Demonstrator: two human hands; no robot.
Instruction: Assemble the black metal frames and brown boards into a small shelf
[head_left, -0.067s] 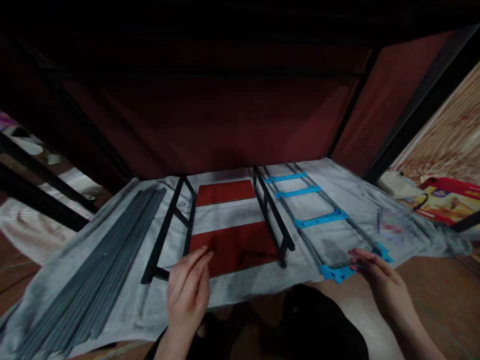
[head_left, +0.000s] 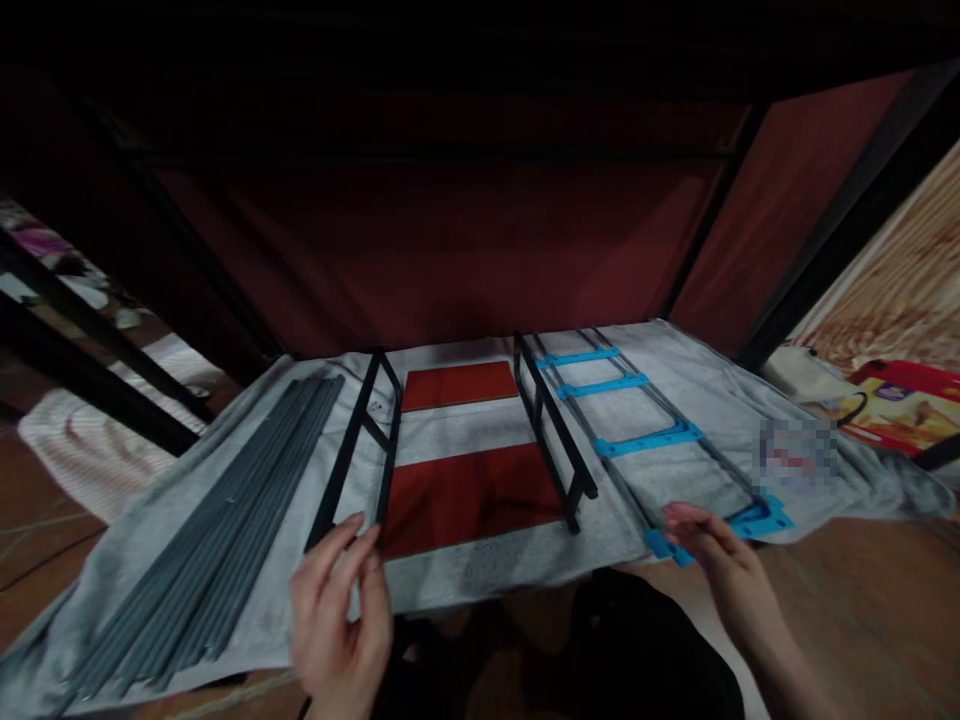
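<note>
Head view: a person kneels over a grey cloth point(head_left: 480, 580) spread under a dark shelving unit, with parts laid out in rows. The left hand point(head_left: 341, 620), fingers loosely spread and gripping nothing, reaches the near end of the left black frame point(head_left: 352, 470), fingertips at or just short of its bottom bar. The right hand point(head_left: 724, 565), fingers open and flat, rests on the near blue bracket point(head_left: 720, 530) of the rod ladder point(head_left: 645, 430); whether it pinches the bracket cannot be told. A second black frame point(head_left: 555, 440) stands between them beside two red panels point(head_left: 469, 495), with grey rods point(head_left: 210, 540) bundled far left. The step looks like picking up parts; next, each hand would need to close on its piece.
</note>
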